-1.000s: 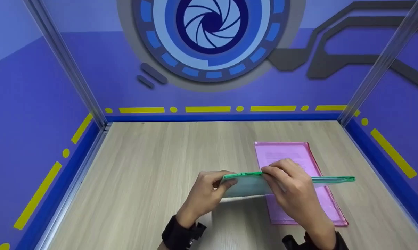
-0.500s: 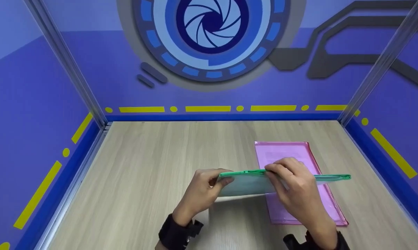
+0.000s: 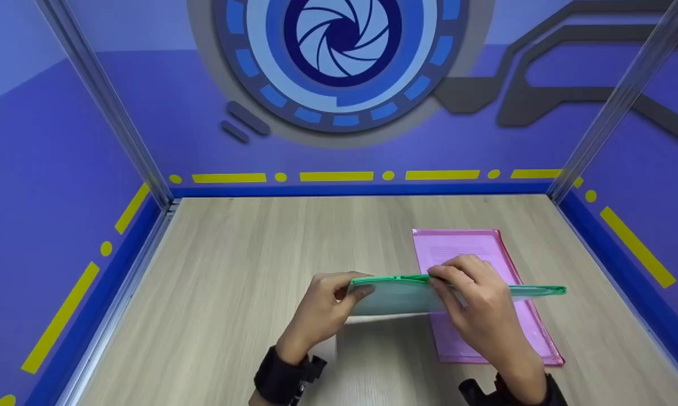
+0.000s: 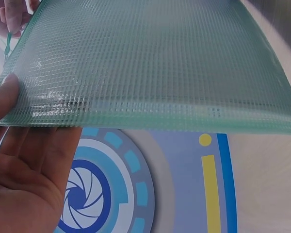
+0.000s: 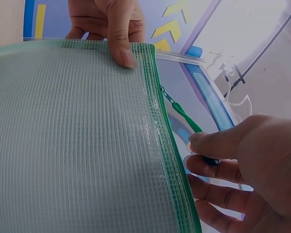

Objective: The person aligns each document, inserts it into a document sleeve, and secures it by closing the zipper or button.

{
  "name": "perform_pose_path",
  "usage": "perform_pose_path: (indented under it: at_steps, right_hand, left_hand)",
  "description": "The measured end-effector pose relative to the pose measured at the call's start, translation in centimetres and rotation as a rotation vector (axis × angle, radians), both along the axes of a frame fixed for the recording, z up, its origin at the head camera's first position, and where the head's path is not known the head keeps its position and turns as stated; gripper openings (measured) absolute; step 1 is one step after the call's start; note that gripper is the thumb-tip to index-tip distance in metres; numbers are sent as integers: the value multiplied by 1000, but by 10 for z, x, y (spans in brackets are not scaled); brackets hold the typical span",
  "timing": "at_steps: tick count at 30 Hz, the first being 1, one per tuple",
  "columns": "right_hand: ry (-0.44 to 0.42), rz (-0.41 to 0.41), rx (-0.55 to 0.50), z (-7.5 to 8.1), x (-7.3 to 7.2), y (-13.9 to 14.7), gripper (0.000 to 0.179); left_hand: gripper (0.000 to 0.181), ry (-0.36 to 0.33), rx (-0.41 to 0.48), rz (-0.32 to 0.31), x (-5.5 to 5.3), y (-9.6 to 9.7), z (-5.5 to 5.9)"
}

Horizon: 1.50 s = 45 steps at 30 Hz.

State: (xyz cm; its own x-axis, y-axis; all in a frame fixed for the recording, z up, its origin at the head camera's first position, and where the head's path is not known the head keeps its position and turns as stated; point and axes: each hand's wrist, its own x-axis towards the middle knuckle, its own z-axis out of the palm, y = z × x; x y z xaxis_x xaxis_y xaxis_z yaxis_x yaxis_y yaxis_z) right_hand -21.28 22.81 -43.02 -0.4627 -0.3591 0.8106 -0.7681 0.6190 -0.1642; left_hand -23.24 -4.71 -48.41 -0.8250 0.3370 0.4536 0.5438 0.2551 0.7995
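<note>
A green mesh zipper pouch (image 3: pixel 395 300) is held up above the table, zipper edge on top. My left hand (image 3: pixel 324 301) grips its left corner, thumb (image 4: pixel 6 97) on the near face and fingers behind. My right hand (image 3: pixel 479 299) pinches the green zipper pull cord (image 5: pixel 186 116) between thumb and index finger, its other fingers loosely bent beside the zipper edge. In the right wrist view the cord runs taut from the slider (image 5: pixel 163 91) near the left-hand corner. The pouch's far right end shows beyond my right hand.
A pink zipper pouch (image 3: pixel 454 347) with a printed sheet inside lies on the wooden table (image 3: pixel 231 293), partly under the green pouch and my right hand. Blue printed panels (image 3: pixel 344 158) with metal corner posts (image 3: pixel 107 107) enclose the back and sides.
The green pouch and my left hand have shifted slightly left and up. My right hand stays almost in place, and the slider now sits a little farther from the left corner.
</note>
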Motion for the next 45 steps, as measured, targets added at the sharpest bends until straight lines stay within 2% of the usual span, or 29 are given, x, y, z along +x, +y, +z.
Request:
perform_pose_path:
  at_steps: [12,26,33,45]
  right_hand:
    - [-15,-17,-3,0,0,3,20]
    - [-20,-20,-7,1,-1,4,22]
    - [-17,-24,-17,0,-1,6,22]
    - [-25,-42,-10,1,0,6,26]
  left_hand:
    - [22,16,5,16,-1,-8,2]
    - [21,-10,14,-3,-2,-13,3]
    - [22,24,-11,33,-3,-18,4]
    - [21,-14,1,17,-4,-18,3]
